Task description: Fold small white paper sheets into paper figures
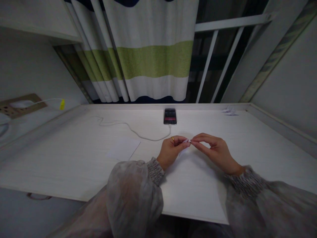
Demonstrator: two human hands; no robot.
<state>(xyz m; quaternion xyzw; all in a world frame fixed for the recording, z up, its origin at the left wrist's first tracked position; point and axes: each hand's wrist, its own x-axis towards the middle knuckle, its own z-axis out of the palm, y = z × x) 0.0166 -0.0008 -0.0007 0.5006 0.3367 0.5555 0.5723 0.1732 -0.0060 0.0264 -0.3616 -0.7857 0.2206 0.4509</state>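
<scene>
Above the middle of the white desk (198, 191), both hands meet at a small piece of folded white paper (186, 141). My left hand (170, 151), with a ring on one finger, pinches the paper between thumb and fingers. From the other side, the thumb and fingertips of my right hand (215, 148) close on the paper's right end. Much of the paper is hidden by the fingers, so its full shape does not show. To the left, flat white paper sheets (125, 148) lie on the desk.
A phone (170, 116) lies behind the hands, with a white cable (138, 134) running left from it. Small folded white paper pieces (230, 110) rest at the back right. A curtain (153, 59) hangs behind the desk; a wall socket (22, 105) is at left.
</scene>
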